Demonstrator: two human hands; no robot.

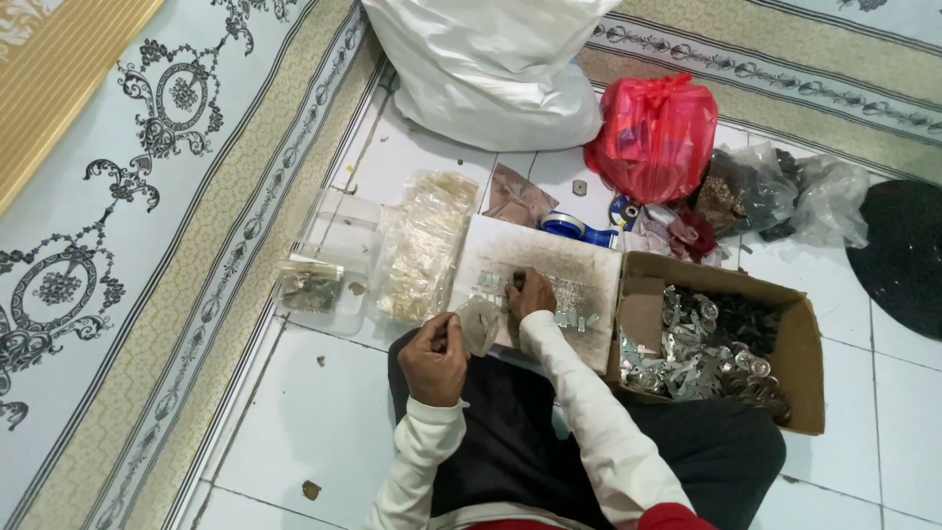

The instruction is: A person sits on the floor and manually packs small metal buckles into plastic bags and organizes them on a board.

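I sit on a white tiled floor with a flat white board [574, 265] before my knees. Small shiny metal pieces [574, 316] lie in rows on it. My right hand [531, 292] rests on the board, fingertips closed on one of the small pieces. My left hand [433, 355] hovers at the board's near left corner, gripping a small clear plastic bag [480, 322]. Both arms wear white sleeves.
A cardboard box [800, 339] of metal parts stands at my right. Left of the board lie a stack of clear bags [429, 240] and a clear plastic tray [329, 260]. Behind are a tape roll [574, 228], a red bag [655, 132], a large white sack [491, 69] and a patterned carpet [147, 196].
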